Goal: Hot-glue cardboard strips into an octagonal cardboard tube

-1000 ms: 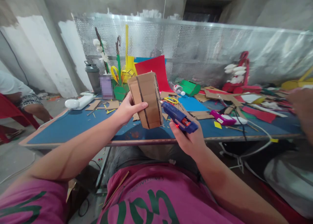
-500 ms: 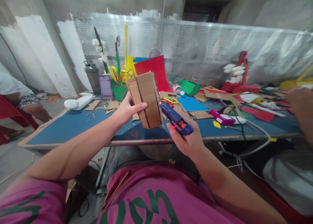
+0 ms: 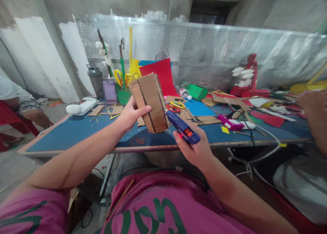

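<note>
While cardboard box (image 3: 150, 103) is gripped by left hand (image 3: 130, 114) above blue worktop (image 3: 76, 131), long axis near upright, glue gun (image 3: 182, 127) is clasped in right hand (image 3: 195, 147), nozzle set against box's right edge.

No wording, brand or number could be read anywhere: the green lettering on the pink shirt (image 3: 158, 213) was cut off and warped beyond reading, and the purple container (image 3: 110, 91) on the table was blurred
</note>
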The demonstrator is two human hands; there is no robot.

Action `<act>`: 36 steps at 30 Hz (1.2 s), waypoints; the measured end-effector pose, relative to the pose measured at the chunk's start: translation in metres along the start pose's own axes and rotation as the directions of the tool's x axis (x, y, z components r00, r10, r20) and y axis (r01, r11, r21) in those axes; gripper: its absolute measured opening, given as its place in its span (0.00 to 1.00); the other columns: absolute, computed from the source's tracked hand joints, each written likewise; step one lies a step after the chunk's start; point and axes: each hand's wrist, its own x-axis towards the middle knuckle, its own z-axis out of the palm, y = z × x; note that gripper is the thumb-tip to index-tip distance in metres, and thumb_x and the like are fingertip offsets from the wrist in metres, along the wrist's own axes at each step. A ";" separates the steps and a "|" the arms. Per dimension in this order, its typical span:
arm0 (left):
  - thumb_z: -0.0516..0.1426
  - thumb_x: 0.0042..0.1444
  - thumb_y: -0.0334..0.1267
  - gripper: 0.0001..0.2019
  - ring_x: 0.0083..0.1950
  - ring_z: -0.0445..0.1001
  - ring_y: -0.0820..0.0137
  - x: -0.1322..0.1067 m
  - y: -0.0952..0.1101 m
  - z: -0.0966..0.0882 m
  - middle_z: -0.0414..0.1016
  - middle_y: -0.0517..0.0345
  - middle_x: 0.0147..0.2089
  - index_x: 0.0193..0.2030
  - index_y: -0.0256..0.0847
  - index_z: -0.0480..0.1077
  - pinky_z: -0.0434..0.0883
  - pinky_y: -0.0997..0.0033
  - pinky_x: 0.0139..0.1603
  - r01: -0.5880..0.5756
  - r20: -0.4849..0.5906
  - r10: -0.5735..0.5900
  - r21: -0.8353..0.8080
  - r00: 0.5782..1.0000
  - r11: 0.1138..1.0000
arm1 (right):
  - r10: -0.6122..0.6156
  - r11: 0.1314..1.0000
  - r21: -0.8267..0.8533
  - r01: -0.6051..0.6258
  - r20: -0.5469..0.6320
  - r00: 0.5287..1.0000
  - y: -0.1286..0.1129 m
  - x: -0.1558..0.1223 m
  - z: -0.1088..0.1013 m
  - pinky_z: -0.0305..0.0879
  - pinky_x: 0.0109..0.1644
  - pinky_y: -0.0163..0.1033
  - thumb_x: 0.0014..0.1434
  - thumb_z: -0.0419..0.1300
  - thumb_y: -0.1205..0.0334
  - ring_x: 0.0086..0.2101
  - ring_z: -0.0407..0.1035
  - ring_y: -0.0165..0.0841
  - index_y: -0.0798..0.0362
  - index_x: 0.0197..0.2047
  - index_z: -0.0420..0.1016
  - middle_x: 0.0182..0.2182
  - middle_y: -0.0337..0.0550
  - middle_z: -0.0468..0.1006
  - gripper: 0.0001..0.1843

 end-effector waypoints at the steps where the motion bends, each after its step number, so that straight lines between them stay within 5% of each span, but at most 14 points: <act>1: 0.88 0.43 0.64 0.55 0.81 0.79 0.35 0.000 0.000 0.000 0.84 0.37 0.76 0.71 0.43 0.73 0.77 0.36 0.82 0.003 -0.003 -0.003 0.002 1.000 1.000 | -0.002 1.000 -0.002 0.002 0.001 1.000 -0.001 -0.001 0.000 0.86 0.56 0.50 0.78 0.67 0.64 0.49 0.89 0.48 0.46 0.60 0.81 0.49 0.51 0.93 0.11; 5: 0.88 0.41 0.66 0.56 0.82 0.78 0.33 0.001 0.002 0.001 0.84 0.36 0.75 0.71 0.43 0.73 0.76 0.34 0.84 0.005 -0.006 -0.005 0.003 1.000 1.000 | 0.040 0.999 -0.016 -0.039 0.020 0.999 -0.004 -0.006 -0.003 0.83 0.47 0.48 0.78 0.67 0.63 0.41 0.84 0.45 0.45 0.49 0.78 0.40 0.46 0.87 0.03; 9: 0.87 0.42 0.66 0.55 0.82 0.78 0.34 0.000 0.003 0.002 0.83 0.36 0.76 0.70 0.43 0.73 0.77 0.35 0.84 0.001 -0.011 -0.001 0.011 1.000 1.000 | 0.088 0.996 -0.003 -0.088 0.030 0.996 -0.007 -0.010 -0.005 0.77 0.41 0.46 0.77 0.67 0.62 0.35 0.79 0.42 0.44 0.42 0.73 0.35 0.42 0.82 0.09; 36: 0.86 0.42 0.70 0.57 0.81 0.79 0.33 0.004 -0.002 -0.001 0.84 0.34 0.76 0.72 0.42 0.74 0.80 0.35 0.82 -0.013 0.000 0.013 0.000 1.000 1.000 | 0.132 0.984 0.118 -0.137 0.050 0.990 -0.010 -0.016 -0.011 0.71 0.40 0.44 0.77 0.67 0.65 0.35 0.74 0.39 0.44 0.42 0.73 0.36 0.40 0.77 0.10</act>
